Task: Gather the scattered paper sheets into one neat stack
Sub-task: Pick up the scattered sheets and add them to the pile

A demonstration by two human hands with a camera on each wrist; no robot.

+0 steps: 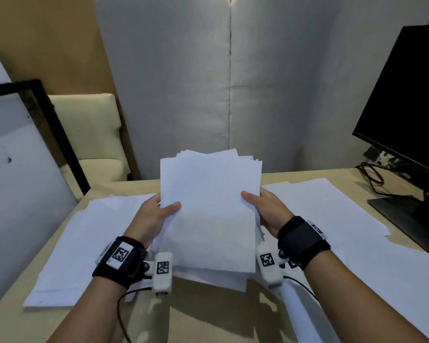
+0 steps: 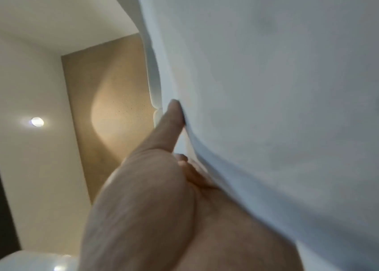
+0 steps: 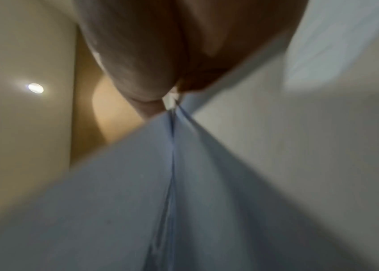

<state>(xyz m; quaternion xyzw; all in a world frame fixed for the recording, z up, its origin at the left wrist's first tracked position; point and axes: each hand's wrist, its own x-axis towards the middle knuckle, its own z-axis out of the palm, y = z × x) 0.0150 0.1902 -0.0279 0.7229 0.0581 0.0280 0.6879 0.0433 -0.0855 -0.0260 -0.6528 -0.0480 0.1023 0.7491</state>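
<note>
A bundle of white paper sheets [image 1: 209, 209] stands upright over the middle of the tan table [image 1: 208, 315], its top edges uneven and fanned. My left hand [image 1: 156, 214] grips the bundle's left edge, thumb on the front. My right hand [image 1: 263, 206] grips the right edge the same way. More loose sheets [image 1: 84, 246] lie flat on the table to the left, and others [image 1: 337, 214] to the right. In the left wrist view my thumb [image 2: 170, 128] presses the paper [image 2: 276, 110]. The right wrist view shows sheet edges [image 3: 172, 183] close up below my palm.
A black monitor [image 1: 411, 102] with its stand and cables occupies the table's right side. A framed whiteboard [image 1: 18, 154] leans at the left. A white padded panel [image 1: 208, 82] stands behind the table, with a cream cushioned seat [image 1: 89, 129] beside it.
</note>
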